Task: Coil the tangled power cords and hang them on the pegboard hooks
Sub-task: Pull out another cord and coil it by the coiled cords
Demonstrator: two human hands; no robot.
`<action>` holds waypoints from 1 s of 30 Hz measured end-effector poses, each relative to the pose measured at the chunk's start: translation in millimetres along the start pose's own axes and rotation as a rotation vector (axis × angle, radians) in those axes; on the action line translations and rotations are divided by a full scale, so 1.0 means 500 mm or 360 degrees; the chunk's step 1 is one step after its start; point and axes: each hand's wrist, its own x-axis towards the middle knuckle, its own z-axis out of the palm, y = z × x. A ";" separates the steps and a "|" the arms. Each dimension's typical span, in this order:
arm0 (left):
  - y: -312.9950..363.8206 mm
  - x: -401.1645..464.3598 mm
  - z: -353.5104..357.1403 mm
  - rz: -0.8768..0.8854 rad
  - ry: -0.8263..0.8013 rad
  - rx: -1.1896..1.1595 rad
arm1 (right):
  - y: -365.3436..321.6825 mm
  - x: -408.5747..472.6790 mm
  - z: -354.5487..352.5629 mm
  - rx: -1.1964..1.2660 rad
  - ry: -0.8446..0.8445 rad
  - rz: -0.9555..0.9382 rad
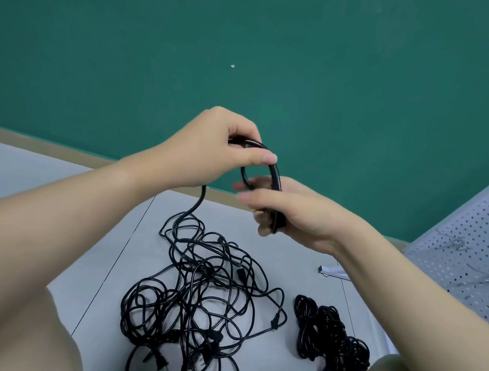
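L hand (211, 150) pinching thin black power cord loop (275, 173), R hand (291, 212) fingers curled gripping loop's lower part, tangled black cords pile (199, 293) on grey floor (99, 261), coiled black bundle (331, 335) beside, white perforated pegboard (466, 246) at right
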 end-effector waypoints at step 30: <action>-0.007 0.008 0.060 -0.0191 -0.0055 -0.0487 | -0.029 -0.022 -0.020 0.0751 0.0119 -0.0284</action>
